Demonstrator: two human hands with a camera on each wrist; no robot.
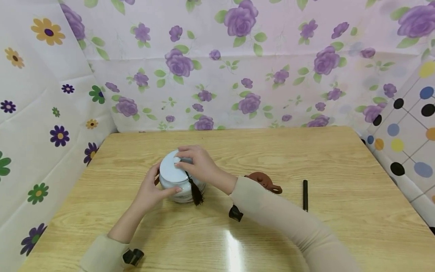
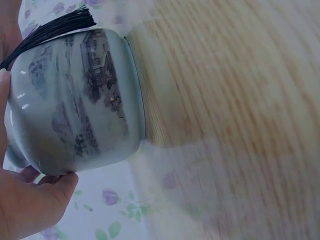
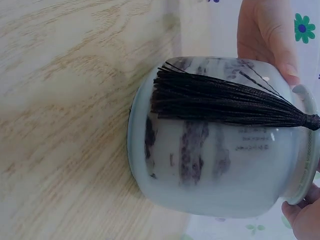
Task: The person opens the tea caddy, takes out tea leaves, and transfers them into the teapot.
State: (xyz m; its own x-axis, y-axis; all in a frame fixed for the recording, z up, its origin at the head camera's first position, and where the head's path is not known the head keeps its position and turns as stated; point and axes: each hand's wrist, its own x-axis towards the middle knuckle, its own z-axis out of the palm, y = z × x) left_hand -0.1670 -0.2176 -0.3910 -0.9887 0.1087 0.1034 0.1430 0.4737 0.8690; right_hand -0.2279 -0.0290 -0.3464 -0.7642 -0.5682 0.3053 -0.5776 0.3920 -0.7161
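Observation:
A pale porcelain jar [image 1: 185, 193] with a painted landscape stands upright on the wooden table. My left hand [image 1: 154, 189] grips its left side, the thumb across the front and the fingers behind, partly hidden by the jar. The round lid [image 1: 168, 170] sits over the mouth of the jar. From above, my right hand [image 1: 198, 163] holds the lid, thumb and fingers around its small knob [image 1: 177, 159]. One fingertip shows at the lid's rim in the right wrist view. A black tassel [image 3: 220, 102] hangs from the lid down the jar's side.
A reddish-brown teapot [image 1: 261, 179] lies right of the jar, partly covered by the right sleeve [image 1: 272, 211]. Farther right is a slim black stick [image 1: 305, 192], its near end behind that sleeve. Flowered cloth [image 1: 217, 87] hangs along the table's back edge.

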